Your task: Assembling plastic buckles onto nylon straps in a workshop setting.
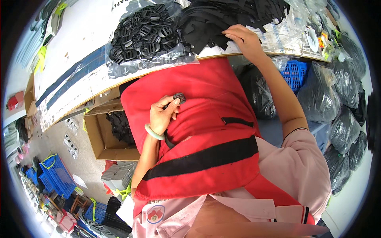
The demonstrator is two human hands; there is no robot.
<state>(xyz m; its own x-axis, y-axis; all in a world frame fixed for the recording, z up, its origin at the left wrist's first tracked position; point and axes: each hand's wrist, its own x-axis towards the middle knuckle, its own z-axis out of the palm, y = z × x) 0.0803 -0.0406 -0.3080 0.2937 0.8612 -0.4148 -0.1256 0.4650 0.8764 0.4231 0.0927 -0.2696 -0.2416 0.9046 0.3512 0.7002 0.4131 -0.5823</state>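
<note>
My left hand (162,115), with a pale green bangle on its wrist, is closed over my lap. Between its thumb and fingers it pinches a small black plastic strap buckle (179,97). My right hand (245,39) reaches out to the table edge, its fingers stretched over a heap of black webbing straps (210,23). Thumb and fingertips touch the near side of the heap, and no strap shows lifted in them. Left of the straps, a clear plastic bag (115,70) lies spread with many black buckles (145,33) on it.
The white worktable (79,35) runs across the front. Under it stands a cardboard box (95,135) holding black pieces. Black plastic bags (317,95) and a blue basket (293,75) crowd the right. Blue crates (57,174) stand on the floor at left. A red apron (198,87) covers my lap.
</note>
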